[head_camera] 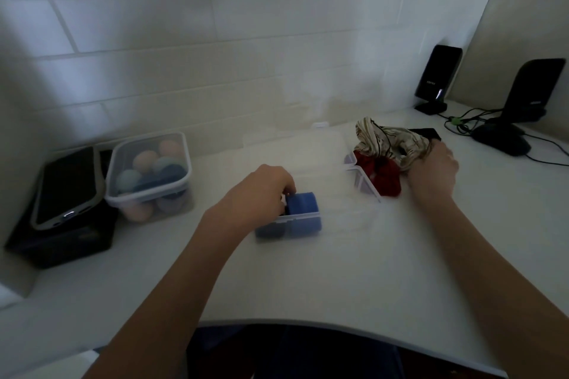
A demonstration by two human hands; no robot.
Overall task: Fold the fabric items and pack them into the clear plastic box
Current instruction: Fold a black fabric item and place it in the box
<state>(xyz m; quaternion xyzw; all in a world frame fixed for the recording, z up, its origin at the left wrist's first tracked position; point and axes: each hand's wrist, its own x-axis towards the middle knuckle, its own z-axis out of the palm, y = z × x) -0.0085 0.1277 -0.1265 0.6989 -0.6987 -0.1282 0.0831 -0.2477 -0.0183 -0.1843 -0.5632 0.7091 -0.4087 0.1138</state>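
A clear plastic box (345, 212) with several compartments lies in the middle of the white table. My left hand (261, 194) presses a rolled blue fabric (303, 204) into the box's front left compartment, fingers closed on it. A second, darker blue roll (269, 231) shows through the box wall below it. A red fabric (381, 175) sits in the back right compartment. My right hand (434, 172) grips a cream patterned fabric (388, 140) bunched above the red one.
A lidded clear tub of pastel balls (149, 175) stands at the left beside a phone (66, 184) on a black box (61, 240). Two black speakers (437, 77) (529, 101) and cables (462, 124) fill the back right corner. The table edge (308, 324) curves near me.
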